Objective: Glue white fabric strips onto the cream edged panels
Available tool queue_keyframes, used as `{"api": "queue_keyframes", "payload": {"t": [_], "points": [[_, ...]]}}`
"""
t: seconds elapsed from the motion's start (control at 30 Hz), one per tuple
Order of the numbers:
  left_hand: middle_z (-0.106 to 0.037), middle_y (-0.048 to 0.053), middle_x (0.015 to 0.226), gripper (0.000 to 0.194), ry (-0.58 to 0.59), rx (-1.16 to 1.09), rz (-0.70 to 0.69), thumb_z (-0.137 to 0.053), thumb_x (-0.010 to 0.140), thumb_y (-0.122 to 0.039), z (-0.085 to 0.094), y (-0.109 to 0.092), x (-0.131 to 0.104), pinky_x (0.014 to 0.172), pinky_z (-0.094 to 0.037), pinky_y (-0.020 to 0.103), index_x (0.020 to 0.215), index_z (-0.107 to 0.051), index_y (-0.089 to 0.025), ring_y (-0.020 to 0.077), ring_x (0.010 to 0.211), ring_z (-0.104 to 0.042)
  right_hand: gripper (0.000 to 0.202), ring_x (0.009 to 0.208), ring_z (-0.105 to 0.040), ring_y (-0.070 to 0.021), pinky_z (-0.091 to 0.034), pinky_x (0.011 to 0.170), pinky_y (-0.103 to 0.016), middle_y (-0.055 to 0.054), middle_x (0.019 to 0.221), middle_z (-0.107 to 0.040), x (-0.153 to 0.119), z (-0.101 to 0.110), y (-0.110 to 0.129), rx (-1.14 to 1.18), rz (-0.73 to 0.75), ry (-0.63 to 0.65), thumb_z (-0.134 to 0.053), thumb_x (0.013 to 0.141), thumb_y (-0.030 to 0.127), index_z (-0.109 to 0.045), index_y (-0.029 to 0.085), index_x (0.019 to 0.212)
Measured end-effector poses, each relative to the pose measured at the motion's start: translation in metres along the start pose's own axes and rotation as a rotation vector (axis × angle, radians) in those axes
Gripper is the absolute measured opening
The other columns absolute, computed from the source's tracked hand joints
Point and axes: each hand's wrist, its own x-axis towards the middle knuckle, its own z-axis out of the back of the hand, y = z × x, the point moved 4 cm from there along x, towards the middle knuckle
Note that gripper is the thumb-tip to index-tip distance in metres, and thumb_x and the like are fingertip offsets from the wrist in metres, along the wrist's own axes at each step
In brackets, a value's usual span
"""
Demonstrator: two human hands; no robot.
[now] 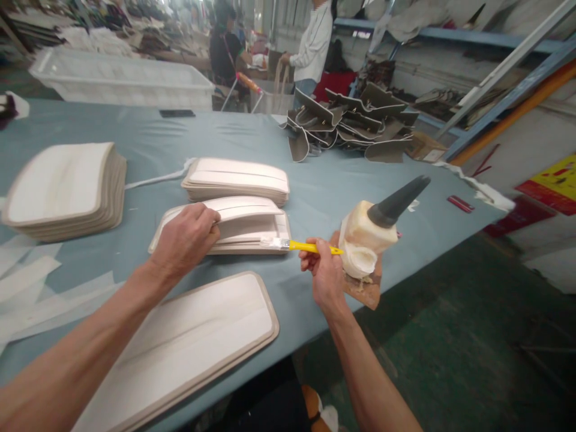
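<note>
My right hand grips a paintbrush with a yellow handle. Its white-coated bristles reach over the right end of a stack of pale, round-cornered panels. The top panel of that stack is bent up, leaving a gap beneath it. My left hand pinches this panel's near edge between thumb and fingers. Just right of my right hand stands a cream glue bottle with a dark cone nozzle, on a brown board. White paste sits in an opening low on the bottle.
Similar panels are stacked behind, at the left and in front. Pale strips lie at the left. Grey-brown leather pieces are heaped at the back. Beyond the table are a white tub and two people.
</note>
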Motion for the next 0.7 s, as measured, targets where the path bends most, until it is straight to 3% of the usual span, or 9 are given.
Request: {"api": "queue_keyframes", "payload": {"t": [0.2,0.4,0.5,0.6,0.7], "points": [[-0.068,0.013,0.096,0.028,-0.126,0.073,0.088,-0.038,0.106,-0.024,0.029,0.016,0.001,0.090,-0.056,0.040,0.103,-0.065,-0.018,0.0275,0.101,-0.065,0.050,0.045,-0.053,-0.0093,-0.043,0.044,-0.020,0.001,0.063,-0.071,0.020,-0.035,0.005,-0.049,0.004,0.108,-0.082,0.075,0.064,-0.064,0.019,0.088],[-0.069,0.010,0.095,0.014,-0.394,0.074,0.176,-0.046,0.104,-0.023,0.065,0.042,-0.013,0.091,-0.057,0.040,0.101,-0.059,-0.021,0.0234,0.097,-0.065,0.051,0.042,-0.052,-0.0074,-0.041,0.041,-0.018,0.001,0.065,-0.073,0.043,-0.090,-0.004,-0.090,-0.086,0.212,-0.085,0.077,0.063,-0.066,0.019,0.094],[-0.070,0.009,0.096,0.005,-0.447,0.073,0.151,-0.052,0.102,-0.024,0.077,0.046,-0.025,0.093,-0.058,0.040,0.099,-0.056,-0.023,0.0231,0.099,-0.067,0.048,0.041,-0.054,-0.0081,-0.042,0.038,-0.017,0.000,0.065,-0.075,0.050,-0.108,-0.012,-0.128,-0.157,0.211,-0.086,0.081,0.060,-0.066,0.018,0.092],[-0.072,0.008,0.098,0.005,-0.490,0.081,0.077,-0.058,0.098,-0.022,0.083,0.045,-0.045,0.089,-0.060,0.040,0.099,-0.055,-0.025,0.0240,0.098,-0.070,0.046,0.041,-0.056,-0.0081,-0.042,0.036,-0.016,-0.003,0.069,-0.077,0.054,-0.101,-0.014,-0.189,-0.232,0.217,-0.087,0.083,0.058,-0.068,0.017,0.087],[-0.073,0.008,0.101,0.019,-0.546,0.105,-0.045,-0.064,0.094,-0.015,0.086,0.041,-0.071,0.085,-0.061,0.041,0.108,-0.056,-0.026,0.0251,0.094,-0.072,0.044,0.041,-0.056,-0.0076,-0.039,0.033,-0.015,-0.007,0.074,-0.080,0.051,-0.070,-0.006,-0.246,-0.215,0.205,-0.084,0.087,0.057,-0.070,0.016,0.087]]}}
